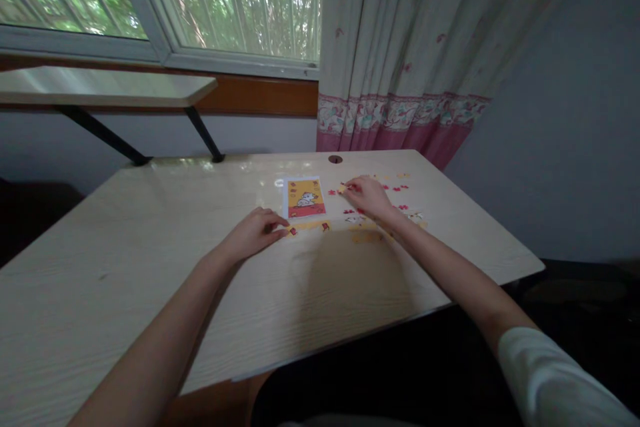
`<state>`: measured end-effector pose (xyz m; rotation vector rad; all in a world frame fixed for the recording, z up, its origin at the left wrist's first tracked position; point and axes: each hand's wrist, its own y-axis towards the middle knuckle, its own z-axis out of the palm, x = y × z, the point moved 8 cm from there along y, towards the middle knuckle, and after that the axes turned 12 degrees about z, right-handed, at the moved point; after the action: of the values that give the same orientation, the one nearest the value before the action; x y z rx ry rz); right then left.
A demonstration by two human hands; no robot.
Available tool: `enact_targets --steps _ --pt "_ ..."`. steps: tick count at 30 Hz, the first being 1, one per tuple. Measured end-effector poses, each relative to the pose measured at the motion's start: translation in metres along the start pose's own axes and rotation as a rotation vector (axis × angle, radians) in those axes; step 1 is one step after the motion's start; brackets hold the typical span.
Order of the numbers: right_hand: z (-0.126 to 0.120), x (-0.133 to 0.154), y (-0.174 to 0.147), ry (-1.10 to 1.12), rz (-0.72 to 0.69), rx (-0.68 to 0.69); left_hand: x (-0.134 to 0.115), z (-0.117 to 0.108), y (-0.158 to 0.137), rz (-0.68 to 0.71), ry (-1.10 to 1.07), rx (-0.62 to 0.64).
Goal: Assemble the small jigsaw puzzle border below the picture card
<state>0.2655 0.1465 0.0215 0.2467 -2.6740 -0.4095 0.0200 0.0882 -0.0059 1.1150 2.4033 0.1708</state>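
Pale sleeve nearest. Yellow jigsaw piece pinched in right hand, right of picture card; left hand, fingers narrow, at puzzle strip, grip unclear. Piece judged light, stiff (cardboard, presumably); best held by edges.

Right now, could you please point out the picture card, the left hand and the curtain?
Picture card (307, 199): head view, on the white figure printed near its middle.
Left hand (254, 231): head view, on the back of the hand.
Curtain (400, 47): head view, on its pale upper cloth.
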Motion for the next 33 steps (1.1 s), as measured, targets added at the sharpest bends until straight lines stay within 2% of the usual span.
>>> enact_targets --steps 4,7,10,15,18,21,23,26,33 --pt "-0.009 -0.076 0.024 -0.048 0.375 -0.044 0.001 0.002 0.0 0.011 -0.003 0.002" --pt "-0.002 -0.104 0.033 -0.046 0.452 -0.008 0.003 0.002 -0.001 0.005 0.002 -0.001" --pt "0.008 -0.112 0.04 -0.065 0.45 0.062 0.004 0.002 -0.001 0.003 0.005 -0.003" --pt "0.01 -0.102 0.045 -0.103 0.428 0.059 0.003 0.002 -0.002 -0.005 0.002 0.001" --pt "0.009 -0.078 0.049 -0.115 0.317 0.033 0.003 0.002 -0.002 -0.006 -0.002 -0.007" --pt "0.02 -0.044 0.056 -0.116 0.123 0.134 0.003 0.001 -0.002 -0.003 -0.003 -0.011" --pt "0.031 -0.029 0.06 -0.135 0.066 0.249 0.003 0.001 -0.002 0.003 0.001 -0.013" --pt "0.041 -0.019 0.068 -0.173 0.071 0.363 0.003 0.002 -0.002 0.014 0.008 -0.007" --pt "0.049 -0.019 0.076 -0.181 0.12 0.507 0.002 0.0 -0.003 0.008 -0.003 -0.043"
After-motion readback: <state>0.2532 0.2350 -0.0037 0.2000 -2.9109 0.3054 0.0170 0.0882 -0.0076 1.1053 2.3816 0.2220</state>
